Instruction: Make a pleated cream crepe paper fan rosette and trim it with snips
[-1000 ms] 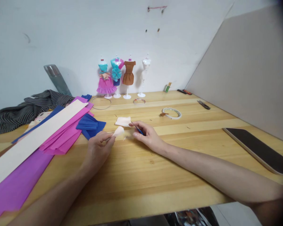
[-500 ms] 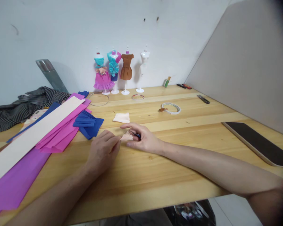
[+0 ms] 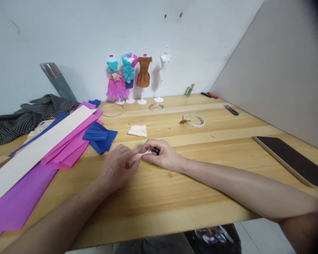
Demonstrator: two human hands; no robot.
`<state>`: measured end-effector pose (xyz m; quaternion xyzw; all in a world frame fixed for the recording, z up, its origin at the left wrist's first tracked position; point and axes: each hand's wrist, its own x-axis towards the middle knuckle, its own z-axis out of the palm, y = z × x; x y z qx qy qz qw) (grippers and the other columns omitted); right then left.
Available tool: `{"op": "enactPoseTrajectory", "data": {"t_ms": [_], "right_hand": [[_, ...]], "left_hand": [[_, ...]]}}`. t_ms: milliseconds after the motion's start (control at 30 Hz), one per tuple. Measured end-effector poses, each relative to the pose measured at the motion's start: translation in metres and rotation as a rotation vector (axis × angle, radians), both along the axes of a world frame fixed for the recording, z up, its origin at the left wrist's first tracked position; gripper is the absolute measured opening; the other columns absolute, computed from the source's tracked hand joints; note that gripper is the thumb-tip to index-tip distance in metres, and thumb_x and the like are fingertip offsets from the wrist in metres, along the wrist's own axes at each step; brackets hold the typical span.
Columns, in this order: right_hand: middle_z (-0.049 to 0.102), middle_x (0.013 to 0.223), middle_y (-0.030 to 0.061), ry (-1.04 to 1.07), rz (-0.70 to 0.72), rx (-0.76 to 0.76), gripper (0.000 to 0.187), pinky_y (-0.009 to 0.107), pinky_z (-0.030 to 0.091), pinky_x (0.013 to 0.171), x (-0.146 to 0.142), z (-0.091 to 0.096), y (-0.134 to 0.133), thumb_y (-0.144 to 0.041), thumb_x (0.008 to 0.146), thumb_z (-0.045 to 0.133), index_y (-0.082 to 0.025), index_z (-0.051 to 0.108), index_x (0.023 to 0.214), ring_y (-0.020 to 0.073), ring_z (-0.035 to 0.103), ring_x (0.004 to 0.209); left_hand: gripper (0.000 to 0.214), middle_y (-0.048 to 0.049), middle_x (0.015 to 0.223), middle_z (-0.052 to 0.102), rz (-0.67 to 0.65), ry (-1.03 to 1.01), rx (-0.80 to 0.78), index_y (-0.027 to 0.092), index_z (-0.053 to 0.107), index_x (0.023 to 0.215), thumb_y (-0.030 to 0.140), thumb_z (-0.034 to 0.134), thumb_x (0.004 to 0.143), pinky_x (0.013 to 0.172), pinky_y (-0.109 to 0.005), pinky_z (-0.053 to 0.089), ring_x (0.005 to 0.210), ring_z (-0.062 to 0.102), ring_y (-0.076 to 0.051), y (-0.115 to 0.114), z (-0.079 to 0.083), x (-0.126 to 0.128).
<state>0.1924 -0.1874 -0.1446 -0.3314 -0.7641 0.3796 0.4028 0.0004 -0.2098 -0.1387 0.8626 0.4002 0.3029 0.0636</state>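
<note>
Between my two hands a small piece of pale peach crepe paper (image 3: pixel 135 158) is stretched, its right end gathered narrow. My left hand (image 3: pixel 119 165) grips the wider end, with a small brown spot showing beside its fingers. The fingers of my right hand (image 3: pixel 163 154) pinch the gathered end. Tucked in that same hand is a small dark-handled tool (image 3: pixel 155 150), mostly hidden, so I cannot make out its kind. Just beyond the hands a second square of peach crepe paper (image 3: pixel 137 130) lies flat on the wooden table (image 3: pixel 175 197).
Purple and pink crepe sheets (image 3: pixel 23 201), a cream strip (image 3: pixel 42 151) and folded blue paper (image 3: pixel 99 137) lie left. Several mini dress forms (image 3: pixel 143 74) stand by the wall. A tape roll (image 3: pixel 194 120), a cutter (image 3: pixel 231 110) and a dark-topped flat slab (image 3: pixel 291 160) lie right.
My right hand's fingers have closed from a spread pose onto the peach paper. My left hand has turned, and the paper now looks drawn out between both hands. The view has shifted slightly.
</note>
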Motion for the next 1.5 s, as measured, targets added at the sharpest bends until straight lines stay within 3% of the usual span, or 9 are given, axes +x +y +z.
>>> {"op": "enactPoseTrajectory", "data": {"t_ms": [100, 200, 300, 500, 767, 933, 1200, 1367, 1500], "right_hand": [[0.037, 0.054, -0.0072, 0.015, -0.016, 0.025, 0.009, 0.021, 0.028, 0.049, 0.0, 0.0, 0.001, -0.021, 0.075, 0.06, -0.015, 0.057, 0.068, 0.007, 0.032, 0.05], [0.038, 0.054, -0.0069, 0.028, -0.016, 0.039, 0.01, 0.022, 0.028, 0.049, -0.001, 0.0, 0.001, -0.021, 0.075, 0.06, -0.015, 0.057, 0.068, 0.007, 0.032, 0.049], [0.04, 0.054, -0.0066, 0.028, -0.014, 0.045, 0.01, 0.022, 0.029, 0.049, -0.001, -0.001, 0.0, -0.022, 0.076, 0.06, -0.015, 0.057, 0.069, 0.0072, 0.033, 0.05], [0.047, 0.058, -0.0045, 0.024, 0.007, 0.023, 0.009, 0.022, 0.031, 0.051, -0.001, -0.003, -0.001, -0.022, 0.076, 0.061, -0.015, 0.059, 0.071, 0.0078, 0.038, 0.052], [0.05, 0.062, -0.0027, 0.041, 0.037, -0.004, 0.013, 0.024, 0.034, 0.055, -0.002, -0.001, -0.001, -0.026, 0.078, 0.062, -0.014, 0.059, 0.072, 0.0091, 0.041, 0.056], [0.052, 0.074, 0.0002, 0.106, -0.018, 0.001, 0.025, 0.027, 0.036, 0.061, 0.006, -0.002, 0.003, -0.033, 0.085, 0.054, -0.016, 0.061, 0.101, 0.013, 0.046, 0.067], [0.045, 0.059, -0.0051, 0.362, 0.123, -0.356, 0.034, 0.025, 0.03, 0.049, 0.006, -0.009, -0.001, -0.045, 0.09, 0.049, -0.017, 0.054, 0.109, 0.0098, 0.042, 0.049], [0.049, 0.063, -0.0058, 0.52, 0.252, -0.63, 0.027, 0.022, 0.03, 0.04, -0.005, -0.007, -0.013, -0.043, 0.087, 0.055, -0.019, 0.049, 0.097, 0.0067, 0.043, 0.039], [0.048, 0.062, -0.0068, 0.456, 0.278, -0.616, 0.029, 0.022, 0.033, 0.043, -0.011, -0.006, -0.021, -0.045, 0.087, 0.055, -0.018, 0.047, 0.095, 0.0061, 0.044, 0.041]], "left_hand": [[0.043, -0.0067, 0.084, 0.068, 0.047, -0.018, -0.022, 0.015, 0.056, 0.117, 0.021, 0.059, 0.075, 0.065, -0.034, 0.049, 0.076, 0.059, -0.021, 0.001, -0.004, -0.003], [0.053, -0.0109, 0.106, 0.067, 0.076, -0.066, 0.0, 0.016, 0.05, 0.123, 0.023, 0.063, 0.072, 0.078, -0.04, 0.051, 0.092, 0.061, -0.025, 0.001, -0.005, -0.003], [0.042, -0.0104, 0.107, 0.067, 0.031, -0.115, 0.055, 0.017, 0.054, 0.113, 0.022, 0.064, 0.072, 0.084, -0.041, 0.05, 0.099, 0.061, -0.025, 0.001, -0.004, 0.001], [0.009, -0.0055, 0.081, 0.07, -0.049, -0.205, 0.086, 0.019, 0.063, 0.083, 0.014, 0.059, 0.077, 0.073, -0.033, 0.051, 0.079, 0.062, -0.018, 0.003, -0.004, 0.007], [0.02, -0.0038, 0.068, 0.064, -0.02, -0.07, 0.119, 0.018, 0.062, 0.066, 0.011, 0.05, 0.08, 0.066, -0.028, 0.047, 0.07, 0.058, -0.016, 0.002, 0.0, 0.009], [0.02, -0.0054, 0.071, 0.066, 0.042, -0.074, 0.213, 0.017, 0.061, 0.068, 0.012, 0.049, 0.084, 0.069, -0.031, 0.048, 0.073, 0.059, -0.017, 0.003, 0.002, 0.005], [0.016, -0.0055, 0.074, 0.068, 0.165, -0.071, 0.42, 0.017, 0.062, 0.07, 0.013, 0.054, 0.084, 0.073, -0.031, 0.047, 0.076, 0.059, -0.018, 0.006, 0.003, -0.003], [0.023, -0.0037, 0.07, 0.066, 0.271, -0.168, 0.229, 0.017, 0.063, 0.067, 0.018, 0.051, 0.087, 0.066, -0.029, 0.045, 0.07, 0.057, -0.017, 0.004, 0.005, -0.002], [0.02, -0.0008, 0.068, 0.068, 0.352, -0.366, -0.058, 0.018, 0.068, 0.071, 0.025, 0.055, 0.084, 0.06, -0.026, 0.043, 0.065, 0.059, -0.015, 0.004, 0.004, 0.002]]}}
